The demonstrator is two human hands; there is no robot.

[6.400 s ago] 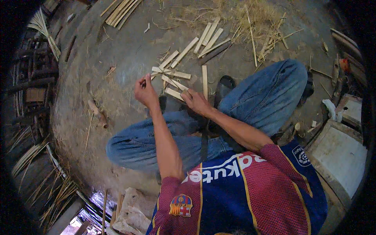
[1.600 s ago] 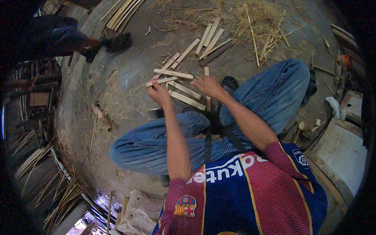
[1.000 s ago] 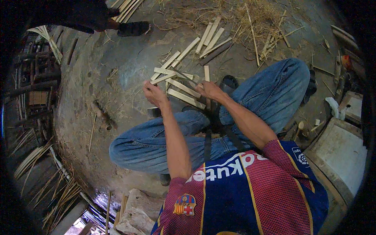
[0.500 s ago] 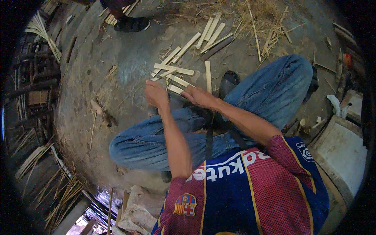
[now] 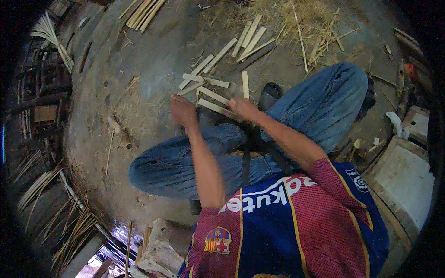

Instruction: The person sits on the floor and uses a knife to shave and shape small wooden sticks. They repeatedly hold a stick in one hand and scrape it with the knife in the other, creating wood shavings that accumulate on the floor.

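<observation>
I sit on the floor with my legs folded, both hands in front of my shins. My right hand (image 5: 244, 110) is closed on the end of a pale bamboo strip (image 5: 214, 96). A second pale strip (image 5: 217, 109) runs just below it, its near end close to my right wrist. My left hand (image 5: 183, 111) is closed in a fist, to the left of these strips. A narrow, slender piece (image 5: 192, 88) reaches up and right from its fingers; whether it is a blade or a strip is unclear. Crossed strips (image 5: 206, 80) lie just beyond.
More cut strips (image 5: 251, 34) and a dark stick (image 5: 257, 58) lie farther out, near straw-like shavings (image 5: 296, 23). A bundle of strips (image 5: 144, 14) is at the far left. A short log (image 5: 119, 132) lies left of my knee; a pale board (image 5: 401, 173) stands at right.
My right hand has moved slightly right, and more of the lower strip shows. My left hand has shifted a little left and down. A foot at the far left has left the view.
</observation>
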